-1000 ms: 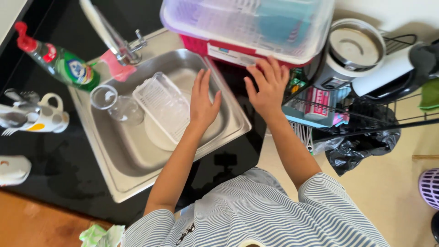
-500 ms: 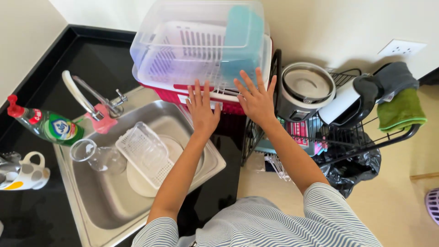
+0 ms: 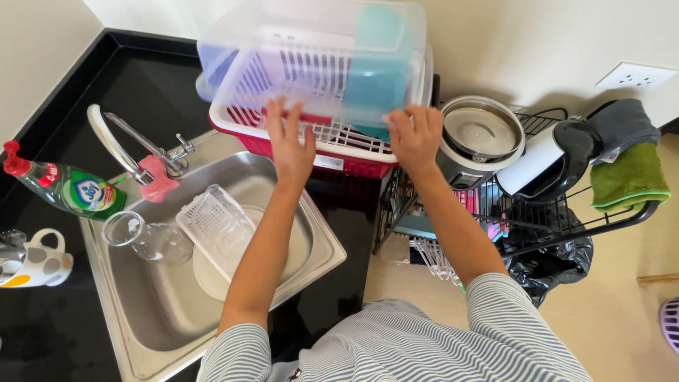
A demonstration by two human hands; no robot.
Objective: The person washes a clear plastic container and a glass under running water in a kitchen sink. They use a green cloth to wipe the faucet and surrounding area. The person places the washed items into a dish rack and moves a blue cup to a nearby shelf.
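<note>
Both arms reach forward to the dish rack [image 3: 339,145]. Left hand [image 3: 291,145] and right hand [image 3: 416,138] rest flat on its front, fingers spread, apparently not gripping.

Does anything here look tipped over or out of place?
Yes, a little. In the sink a clear glass lies on its side, and a clear plastic container rests tilted on a plate. Both hands, the left hand and the right hand, rest on the dish rack, which looks intact.
</note>
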